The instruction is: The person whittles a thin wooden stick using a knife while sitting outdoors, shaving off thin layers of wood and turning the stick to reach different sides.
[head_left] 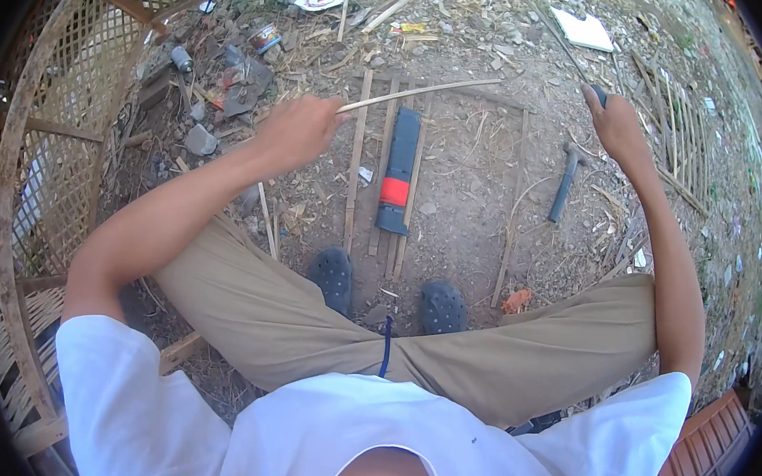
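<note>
My left hand (300, 133), at the centre left, is closed round one end of a thin pale bamboo strip (428, 90). The strip points right and bends slightly. Off to the right, my right hand (620, 132) grips the dark handle of a long, thin-bladed tool (567, 54). Its narrow blade seems to run up and left, away from me; its exact kind is hard to tell. The blade and strip are apart. Between the hands, a long dark case with a red band (396, 190) lies on wooden slats (357, 165). A hammer (565, 185) rests on the ground below my right hand.
A curved wooden lattice frame (13, 155) stands at the left. Several thin sticks (676, 127) lie at the far right. Stones, a tin can (265, 38) and a white flat piece (582, 30) litter the ground. My dark clogs (443, 307) are near the slats.
</note>
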`<state>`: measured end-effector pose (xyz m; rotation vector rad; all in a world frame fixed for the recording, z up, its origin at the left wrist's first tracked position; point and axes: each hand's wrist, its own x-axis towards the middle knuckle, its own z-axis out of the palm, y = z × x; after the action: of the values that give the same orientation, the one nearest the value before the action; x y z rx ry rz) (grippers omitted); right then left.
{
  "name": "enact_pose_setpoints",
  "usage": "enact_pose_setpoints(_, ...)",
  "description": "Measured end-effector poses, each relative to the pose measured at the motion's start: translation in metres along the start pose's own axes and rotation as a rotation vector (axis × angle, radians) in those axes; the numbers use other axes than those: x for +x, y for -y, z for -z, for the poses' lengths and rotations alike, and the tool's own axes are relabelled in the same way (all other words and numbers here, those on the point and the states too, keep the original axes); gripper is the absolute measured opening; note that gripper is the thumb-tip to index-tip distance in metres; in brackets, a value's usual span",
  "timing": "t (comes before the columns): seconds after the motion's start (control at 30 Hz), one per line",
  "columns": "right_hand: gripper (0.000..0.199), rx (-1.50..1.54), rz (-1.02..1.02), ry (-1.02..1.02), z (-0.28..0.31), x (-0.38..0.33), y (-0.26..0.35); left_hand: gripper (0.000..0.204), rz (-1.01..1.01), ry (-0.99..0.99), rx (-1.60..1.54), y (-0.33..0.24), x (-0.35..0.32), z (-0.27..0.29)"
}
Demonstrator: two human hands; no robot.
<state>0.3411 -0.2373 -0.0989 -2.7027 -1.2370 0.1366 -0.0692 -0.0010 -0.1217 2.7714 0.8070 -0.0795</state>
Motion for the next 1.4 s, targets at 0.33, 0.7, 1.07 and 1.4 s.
enact_pose_setpoints(0.33,0.064,0.046,0.370,0.038,-0.015,-0.036,0.079,0.016,-0.138,-0.269,0.226,-0.011,-0.002,0.026)
enact_pose_setpoints(0.7,0.073,-0.081,0.107,0.098,-0.003,-0.007,0.017,0.012,-0.263,-0.194,0.276,-0.030,0.007,0.014)
enact_pose_setpoints(1.07,0.065,0.024,0.327,-0.059,0.038,-0.072,0.094,0.009,-0.231,-0.290,0.253,-0.027,-0.002,0.032)
enact_pose_setpoints(1.4,0.058,-0.227,0.154,0.059,0.005,-0.032,0.047,0.007,-0.205,-0.238,0.334,-0.016,0.001,0.037)
